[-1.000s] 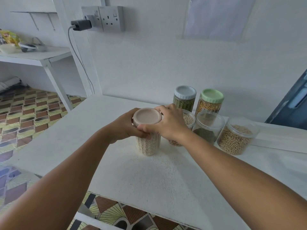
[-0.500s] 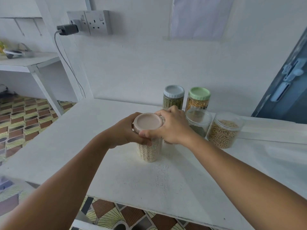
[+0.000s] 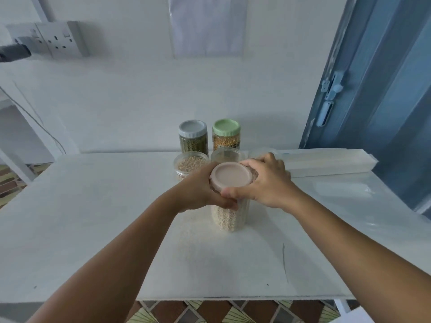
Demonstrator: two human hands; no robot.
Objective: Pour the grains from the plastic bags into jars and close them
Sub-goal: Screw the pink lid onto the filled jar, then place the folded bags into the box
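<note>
A tall clear jar [image 3: 229,217] of pale grains stands upright on the white table [image 3: 98,220]. A beige-pink lid [image 3: 231,176] sits on its mouth. My left hand [image 3: 200,190] grips the jar's upper body from the left. My right hand [image 3: 265,183] curls round the lid's rim from the right, thumb at the near edge. Behind stand a grey-lidded jar [image 3: 193,137] of green grains and a green-lidded jar [image 3: 226,136] of yellow grains. A low tub [image 3: 190,163] of beige grains and a clear tub [image 3: 227,155] sit just behind my hands.
A clear plastic bag [image 3: 363,194] lies flat at the table's right. A long white box [image 3: 326,163] lies along the back right. A blue door [image 3: 382,89] stands at the right, a wall socket [image 3: 58,39] at the upper left. Patterned floor tiles [image 3: 210,311] show below the near edge.
The camera has swung to the right, so the socket and shelf slid left and the blue door came into view. Both hands stay on the jar and lid.
</note>
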